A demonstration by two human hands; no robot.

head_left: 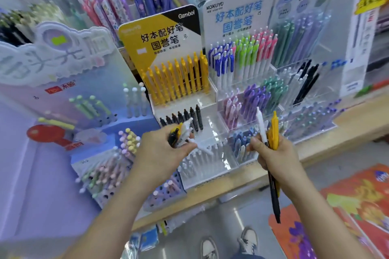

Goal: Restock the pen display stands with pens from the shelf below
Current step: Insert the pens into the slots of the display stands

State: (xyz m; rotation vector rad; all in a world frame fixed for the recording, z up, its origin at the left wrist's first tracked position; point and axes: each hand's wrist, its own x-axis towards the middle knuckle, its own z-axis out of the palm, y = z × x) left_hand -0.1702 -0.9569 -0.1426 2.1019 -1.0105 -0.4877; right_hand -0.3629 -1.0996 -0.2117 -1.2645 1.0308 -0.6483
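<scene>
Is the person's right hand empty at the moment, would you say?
No, the right hand grips several pens, among them a white one, a yellow one and a dark one pointing down.

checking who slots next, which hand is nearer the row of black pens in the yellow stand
Left. The left hand holds a bunch of pens right below the row of black pens, its pens overlapping the row in view. The right hand holds its pens well off to the right, before the clear stand.

We see yellow pens (179, 78) over black ones (185, 118) on the yellow-and-black stand (160, 33); the blurred left stand (52, 90) looks lilac, perhaps.
</scene>
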